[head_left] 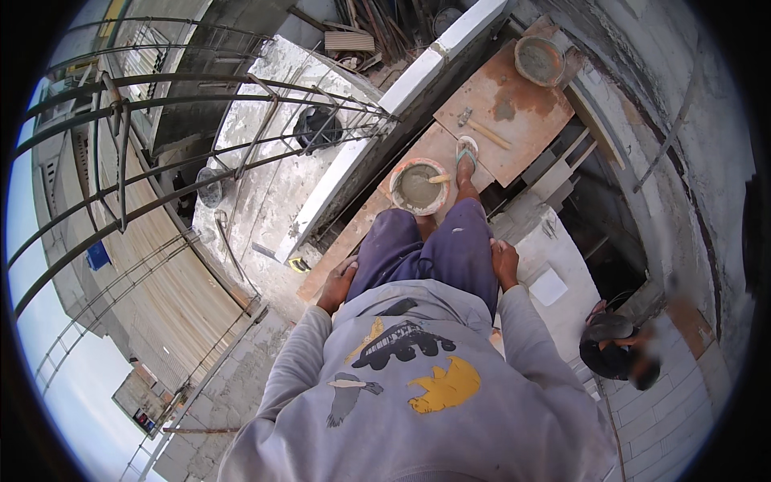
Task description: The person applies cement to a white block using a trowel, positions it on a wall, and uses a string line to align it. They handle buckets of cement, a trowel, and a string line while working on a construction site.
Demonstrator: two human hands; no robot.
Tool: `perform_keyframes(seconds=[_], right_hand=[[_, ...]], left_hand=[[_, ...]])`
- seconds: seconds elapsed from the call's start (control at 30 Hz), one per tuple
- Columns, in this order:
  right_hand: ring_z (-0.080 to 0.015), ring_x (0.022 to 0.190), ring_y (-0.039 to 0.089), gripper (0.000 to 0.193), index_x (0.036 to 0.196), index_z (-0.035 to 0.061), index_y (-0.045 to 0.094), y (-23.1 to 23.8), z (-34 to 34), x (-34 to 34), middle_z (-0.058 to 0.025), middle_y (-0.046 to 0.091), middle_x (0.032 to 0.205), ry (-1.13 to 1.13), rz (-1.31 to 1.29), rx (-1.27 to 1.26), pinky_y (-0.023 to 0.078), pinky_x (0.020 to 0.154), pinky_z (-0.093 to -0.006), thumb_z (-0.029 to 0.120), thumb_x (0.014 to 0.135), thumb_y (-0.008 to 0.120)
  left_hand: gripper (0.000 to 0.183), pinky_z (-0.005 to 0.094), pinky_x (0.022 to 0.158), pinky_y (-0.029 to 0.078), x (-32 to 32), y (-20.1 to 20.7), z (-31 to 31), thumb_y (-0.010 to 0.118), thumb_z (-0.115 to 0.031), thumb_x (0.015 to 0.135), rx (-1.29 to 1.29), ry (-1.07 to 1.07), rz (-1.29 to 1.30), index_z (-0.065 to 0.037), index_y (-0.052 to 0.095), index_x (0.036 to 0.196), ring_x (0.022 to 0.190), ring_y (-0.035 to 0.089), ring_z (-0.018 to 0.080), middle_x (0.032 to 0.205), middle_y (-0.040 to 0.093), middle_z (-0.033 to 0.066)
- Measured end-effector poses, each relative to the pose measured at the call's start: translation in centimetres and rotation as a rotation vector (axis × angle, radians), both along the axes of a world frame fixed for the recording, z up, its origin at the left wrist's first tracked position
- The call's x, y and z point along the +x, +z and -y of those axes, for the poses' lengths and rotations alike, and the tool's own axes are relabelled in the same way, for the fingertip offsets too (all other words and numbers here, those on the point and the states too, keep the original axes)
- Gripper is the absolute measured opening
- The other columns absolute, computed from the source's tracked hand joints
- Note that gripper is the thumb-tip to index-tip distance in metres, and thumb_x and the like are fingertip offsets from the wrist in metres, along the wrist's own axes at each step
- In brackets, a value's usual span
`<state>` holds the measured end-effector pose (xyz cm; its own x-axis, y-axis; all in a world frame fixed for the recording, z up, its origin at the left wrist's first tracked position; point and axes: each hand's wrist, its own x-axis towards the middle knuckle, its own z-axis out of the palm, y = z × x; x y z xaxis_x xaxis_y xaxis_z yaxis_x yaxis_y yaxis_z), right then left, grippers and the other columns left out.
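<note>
**High on a scaffold plank beside a grey wall**

Open-air building site seen from well above the ground; street and rooftops drop away along the left of the frame. Upper left: curved metal railing (161, 104) bars sweep across. Centre: a white-edged ledge (353, 153) runs diagonally up toward the top of the frame.

Wooden plank (353, 233) runs diagonally from centre toward upper right. The person stands on it in purple trousers and a grey sweatshirt with printed animal shapes.

Left hand (339, 285), centre of frame, rests on the left thigh at the trouser edge, fingers loosely curled, holding nothing.

Just above the knees, a round bucket (418, 186) of wet grey mortar sits on the plank, a tool handle sticking out of it. One sandalled foot (466, 157) stands just beside it, to the right.

Right hand (504, 263) lies flat against the right thigh, relaxed, empty.

Upper right: a hammer (480, 128) lies on a brown board; beyond it, a second mortar tub (540, 60).

Lower right: another person (618, 349) in a dark cap, down below by a block wall.
</note>
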<state>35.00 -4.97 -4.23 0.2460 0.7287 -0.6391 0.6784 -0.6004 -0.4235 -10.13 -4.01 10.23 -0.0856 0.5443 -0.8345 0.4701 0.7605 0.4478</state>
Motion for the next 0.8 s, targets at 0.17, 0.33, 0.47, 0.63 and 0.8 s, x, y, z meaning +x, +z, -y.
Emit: perform_keyframes(seconds=[0.17, 0.33, 0.47, 0.63, 0.8], right_hand=[[-0.0468, 0.097, 0.066, 0.045, 0.099, 0.0025, 0.072, 0.7, 0.0, -0.7, -0.0259, 0.071, 0.101, 0.044, 0.034, 0.069, 0.050, 0.087, -0.0524, 0.041, 0.104, 0.049], [-0.0438, 0.104, 0.067, 0.046, 0.107, 0.0026, 0.071, -1.2, 1.8, 0.0, -0.0252, 0.071, 0.108, -0.132, -0.024, 0.064, 0.050, 0.091, -0.0497, 0.040, 0.105, 0.045], [-0.0387, 0.105, 0.069, 0.045, 0.119, 0.0021, 0.070, -0.5, 3.8, -0.7, -0.0225, 0.072, 0.113, -0.328, -0.099, 0.101, 0.051, 0.091, -0.0453, 0.038, 0.104, 0.047], [-0.0386, 0.109, 0.068, 0.048, 0.120, 0.0029, 0.069, -0.4, 10.4, -3.5, -0.0231, 0.072, 0.116, -0.509, -0.139, -0.034, 0.050, 0.093, -0.0433, 0.041, 0.105, 0.043], [-0.0378, 0.104, 0.068, 0.041, 0.112, 0.0044, 0.070, -2.6, 17.0, -9.4, -0.0222, 0.072, 0.110, -0.255, -0.255, -0.095, 0.051, 0.088, -0.0446, 0.036, 0.105, 0.045]], left_hand=[[0.046, 0.0353, 0.112, 0.042, -2.1, -0.9, 3.9, 0.055, -0.034, 0.105, 0.115, 0.044, -0.013, -0.002, 0.063, 0.138, 0.128, 0.061, 0.0270, 0.134, 0.068, 0.0173], [0.047, 0.0357, 0.111, 0.043, -2.8, 0.2, 3.5, 0.056, -0.033, 0.106, 0.082, 0.004, 0.005, 0.001, 0.063, 0.138, 0.128, 0.061, 0.0272, 0.133, 0.068, 0.0183], [0.048, 0.0355, 0.109, 0.045, -5.7, -3.0, 4.8, 0.056, -0.033, 0.106, 0.122, -0.157, -0.023, 0.003, 0.061, 0.138, 0.127, 0.061, 0.0266, 0.134, 0.067, 0.0204], [0.048, 0.0348, 0.104, 0.049, -11.3, -8.7, 3.5, 0.055, -0.032, 0.108, 0.087, -0.303, 0.035, 0.003, 0.059, 0.141, 0.122, 0.063, 0.0257, 0.132, 0.067, 0.0197], [0.052, 0.0310, 0.092, 0.052, -11.4, -3.7, -2.1, 0.050, -0.034, 0.109, 0.101, -0.425, 0.020, 0.003, 0.054, 0.146, 0.107, 0.067, 0.0209, 0.125, 0.070, 0.0163]])
